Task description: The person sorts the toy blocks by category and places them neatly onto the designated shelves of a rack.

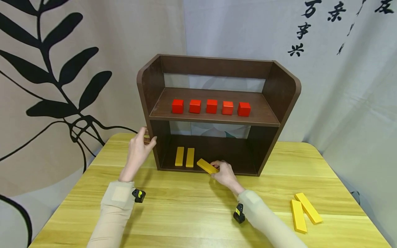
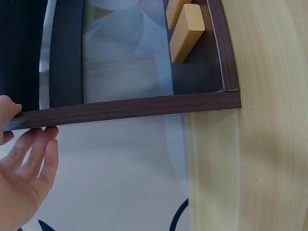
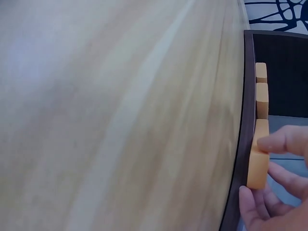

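Note:
A dark brown shelf unit (image 1: 155, 86) stands on the yellow wooden table (image 1: 186, 203). My right hand (image 1: 224, 173) pinches a yellow flat block (image 1: 207, 166) at the front edge of the lower shelf; in the right wrist view the same block (image 3: 258, 159) sits between thumb and fingers. Two more yellow blocks (image 1: 184, 156) lie side by side on the lower shelf to its left. My left hand (image 1: 139, 148) holds the shelf's left side panel (image 2: 125, 109), fingers wrapped at its edge. Several red cubes (image 1: 212, 106) stand in a row on the upper shelf.
Two yellow blocks (image 1: 303, 210) lie on the table at the right, near the front corner. Printed curtains hang behind the shelf. The table's edges run close on the left and right.

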`<state>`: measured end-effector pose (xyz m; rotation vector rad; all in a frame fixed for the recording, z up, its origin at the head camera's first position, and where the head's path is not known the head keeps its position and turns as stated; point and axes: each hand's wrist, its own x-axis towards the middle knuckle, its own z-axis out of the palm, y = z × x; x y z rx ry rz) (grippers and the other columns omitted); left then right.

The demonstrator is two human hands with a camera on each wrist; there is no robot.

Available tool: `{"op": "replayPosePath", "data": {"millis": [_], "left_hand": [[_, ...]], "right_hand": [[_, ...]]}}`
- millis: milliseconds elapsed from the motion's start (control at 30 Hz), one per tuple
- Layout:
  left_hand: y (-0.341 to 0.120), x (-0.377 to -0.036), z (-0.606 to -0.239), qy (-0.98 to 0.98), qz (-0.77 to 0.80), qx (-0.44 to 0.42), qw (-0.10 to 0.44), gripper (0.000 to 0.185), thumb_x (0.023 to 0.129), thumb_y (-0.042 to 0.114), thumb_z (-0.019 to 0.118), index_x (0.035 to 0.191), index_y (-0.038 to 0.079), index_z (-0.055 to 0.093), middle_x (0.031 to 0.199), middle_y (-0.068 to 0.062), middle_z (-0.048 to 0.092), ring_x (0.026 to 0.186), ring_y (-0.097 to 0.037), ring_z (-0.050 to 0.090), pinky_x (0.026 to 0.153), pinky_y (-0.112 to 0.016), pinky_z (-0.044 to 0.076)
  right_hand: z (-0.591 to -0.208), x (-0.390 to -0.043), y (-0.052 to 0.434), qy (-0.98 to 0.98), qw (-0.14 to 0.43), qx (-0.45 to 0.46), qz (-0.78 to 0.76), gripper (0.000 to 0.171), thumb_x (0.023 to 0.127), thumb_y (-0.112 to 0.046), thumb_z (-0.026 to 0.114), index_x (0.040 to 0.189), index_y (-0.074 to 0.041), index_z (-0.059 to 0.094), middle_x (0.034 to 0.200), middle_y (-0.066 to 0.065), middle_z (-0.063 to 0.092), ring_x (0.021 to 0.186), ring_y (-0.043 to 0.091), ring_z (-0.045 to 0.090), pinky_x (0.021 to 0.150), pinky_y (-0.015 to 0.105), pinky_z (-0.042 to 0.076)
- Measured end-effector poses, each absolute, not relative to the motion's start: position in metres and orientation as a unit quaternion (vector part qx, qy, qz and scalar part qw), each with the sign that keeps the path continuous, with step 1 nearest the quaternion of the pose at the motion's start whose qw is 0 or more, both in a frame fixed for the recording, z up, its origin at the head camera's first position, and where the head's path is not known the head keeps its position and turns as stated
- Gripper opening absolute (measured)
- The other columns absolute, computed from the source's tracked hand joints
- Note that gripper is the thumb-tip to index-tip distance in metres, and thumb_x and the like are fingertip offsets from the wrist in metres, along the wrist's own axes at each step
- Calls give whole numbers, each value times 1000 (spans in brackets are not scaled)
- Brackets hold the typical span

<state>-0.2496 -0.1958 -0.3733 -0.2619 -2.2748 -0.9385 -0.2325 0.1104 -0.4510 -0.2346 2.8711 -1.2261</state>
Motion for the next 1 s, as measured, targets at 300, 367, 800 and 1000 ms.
{"op": "replayPosePath", "data": {"millis": [300, 367, 800, 1000], "left_hand": [[-196, -250, -372, -868, -359, -102, 328, 25, 86, 9, 65, 106, -3, 55, 97, -24, 67, 76, -38, 70, 62, -47, 59], [-196, -249, -372, -869, -357, -101, 328, 25, 86, 9, 65, 106, -3, 54, 96, -24, 68, 75, -38, 70, 62, -47, 59], [-196, -249, -372, -872, -354, -96, 324, 25, 86, 10, 65, 106, -2, 54, 96, -24, 68, 75, -37, 70, 62, -48, 59], [-195, -249, -372, -869, -356, -101, 328, 25, 86, 9, 65, 105, -3, 54, 97, -25, 68, 75, -38, 70, 62, -48, 59]], "right_hand": [[-454, -234, 104, 913, -12, -67, -402, 42, 75, -13, 79, 113, -3, 65, 100, 14, 62, 89, 24, 62, 73, 32, 56], [-454, -234, 103, 912, -11, -65, -405, 45, 75, -17, 80, 115, -3, 65, 100, 14, 62, 89, 24, 62, 74, 32, 56], [-453, -223, 122, 924, -77, -249, -281, 31, 83, -14, 73, 111, -2, 67, 113, 12, 63, 101, 26, 64, 83, 39, 57], [-455, -221, 131, 915, -117, -342, -179, 26, 84, -15, 72, 107, -5, 69, 116, 8, 63, 104, 22, 63, 90, 36, 55]]}}
